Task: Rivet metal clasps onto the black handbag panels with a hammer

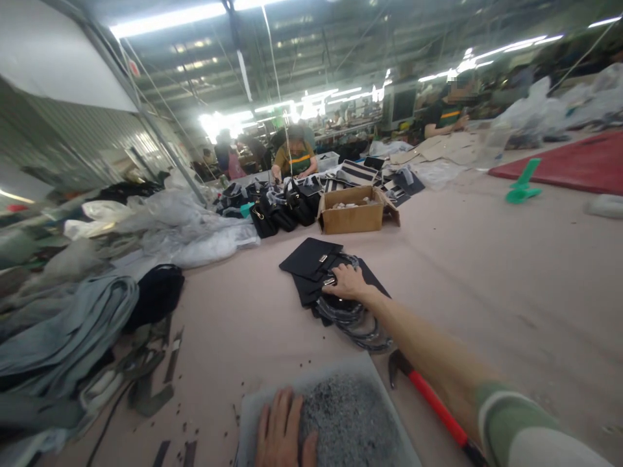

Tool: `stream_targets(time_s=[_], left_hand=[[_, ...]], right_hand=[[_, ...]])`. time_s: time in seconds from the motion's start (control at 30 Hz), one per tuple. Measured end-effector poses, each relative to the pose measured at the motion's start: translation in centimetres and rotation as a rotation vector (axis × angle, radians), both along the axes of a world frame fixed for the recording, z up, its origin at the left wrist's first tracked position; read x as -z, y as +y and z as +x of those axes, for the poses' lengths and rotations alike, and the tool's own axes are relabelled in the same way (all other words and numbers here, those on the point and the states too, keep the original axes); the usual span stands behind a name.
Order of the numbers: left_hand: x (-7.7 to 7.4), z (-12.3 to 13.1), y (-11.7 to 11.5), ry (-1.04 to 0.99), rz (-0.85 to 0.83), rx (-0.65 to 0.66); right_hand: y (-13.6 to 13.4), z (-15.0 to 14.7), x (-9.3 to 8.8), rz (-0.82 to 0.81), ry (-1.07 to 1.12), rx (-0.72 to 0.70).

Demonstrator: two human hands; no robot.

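Black flap pieces - a loose, fanned stack, mid-worktop, straight ahead of us. One shows a metal clasp.

Right hand lies on the stack's near edge at full reach, fingers curled down beside the clasp. We cannot tell whether it is clamped on a piece or only pressing on it.

Coiled straps sit partly under the stack, at its 6 o'clock, loops spilling toward us beneath the forearm.

Left hand is flat, fingers together, gripping nothing, on the grey slab at the picture's 6 o'clock.

Hammer, red handle, lies at 5 o'clock from the stack, its head just beside the slab's far corner and under the forearm.

Risks, as we judge them:
- The stack is uneven and rides on the coils; a pull on one piece could drag the others askew or off the coil.
- A loop could catch wrist or clasp and trail along.
- The clasp could scuff the piece below if slid, not lifted.
- The arm, drawn back low, could knock the hammer.

Further out: cardboard box at 12 o'clock of the stack, handbags at 11, fabric heap at 9. Worktop carries small dark scraps near us. Other people work at the far end.
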State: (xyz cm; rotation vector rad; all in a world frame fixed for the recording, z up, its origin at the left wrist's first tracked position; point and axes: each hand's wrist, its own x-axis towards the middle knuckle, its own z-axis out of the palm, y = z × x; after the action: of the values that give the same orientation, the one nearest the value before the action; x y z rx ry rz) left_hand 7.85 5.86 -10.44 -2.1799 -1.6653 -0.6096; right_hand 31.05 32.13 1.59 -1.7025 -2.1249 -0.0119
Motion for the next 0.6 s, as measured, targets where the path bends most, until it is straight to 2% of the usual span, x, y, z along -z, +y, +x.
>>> stream_targets(time_s=[0.1,0.2,0.3,0.4,0.5,0.6], left_hand=[[-0.9,-0.1,-0.2,-0.017,0.0,0.019],[-2.1,-0.2,-0.5,0.016,-0.024,0.057],[-3.1,-0.1,-0.8,-0.004,-0.033,0.036],[-3.8,0.4,-1.1,-0.061,0.004,-0.007],[-4.2,0.9,-1.2,-0.119,0.03,-0.017],[-4.6,1.2,-1.3,-0.189,0.001,-0.002]], right_hand=[[-0.8,-0.9,1.3,-0.14,-0.051,-0.186],[-3.3,-2.3,2.1,-0.193,-0.053,-0.375],[-5.5,-3.4,2.2,-0.212,-0.035,-0.571],[-6.5,-4.0,2.0,-0.219,-0.022,-0.723],[-6.7,-4.2,1.7,-0.211,-0.026,-0.773],[-6.8,-4.6,1.2,-0.195,-0.071,-0.737]])
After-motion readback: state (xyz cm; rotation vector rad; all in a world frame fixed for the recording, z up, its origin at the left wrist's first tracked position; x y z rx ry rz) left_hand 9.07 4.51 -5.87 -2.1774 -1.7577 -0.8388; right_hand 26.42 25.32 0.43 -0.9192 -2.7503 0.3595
